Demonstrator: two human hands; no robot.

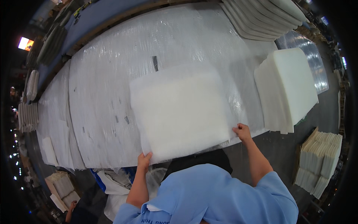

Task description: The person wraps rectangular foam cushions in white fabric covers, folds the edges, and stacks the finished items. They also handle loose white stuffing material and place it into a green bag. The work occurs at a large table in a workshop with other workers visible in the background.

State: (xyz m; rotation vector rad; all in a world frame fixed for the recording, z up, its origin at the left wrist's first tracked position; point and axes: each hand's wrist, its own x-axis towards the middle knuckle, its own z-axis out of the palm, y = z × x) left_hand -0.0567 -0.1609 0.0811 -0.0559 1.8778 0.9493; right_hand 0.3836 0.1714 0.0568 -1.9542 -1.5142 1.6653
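A square white padding sheet (184, 112), soft and fluffy with a thin see-through border, lies flat on a broad plastic-wrapped surface (108, 89) in front of me. My left hand (144, 161) pinches the sheet's near left corner, thumb on top. At its near right corner, my right hand (243, 133) has its fingers closed close beside the edge. Whether a thin bit of the border is between those fingertips cannot be made out.
To the right stands a stack of white sheets (294, 82); more piled sheets (261, 16) lie at the far right. Folded white bundles (319, 160) sit low on the right. Bagged material (115, 183) lies by my left arm. Another person's hand (73, 204) shows at lower left beside a box (61, 186).
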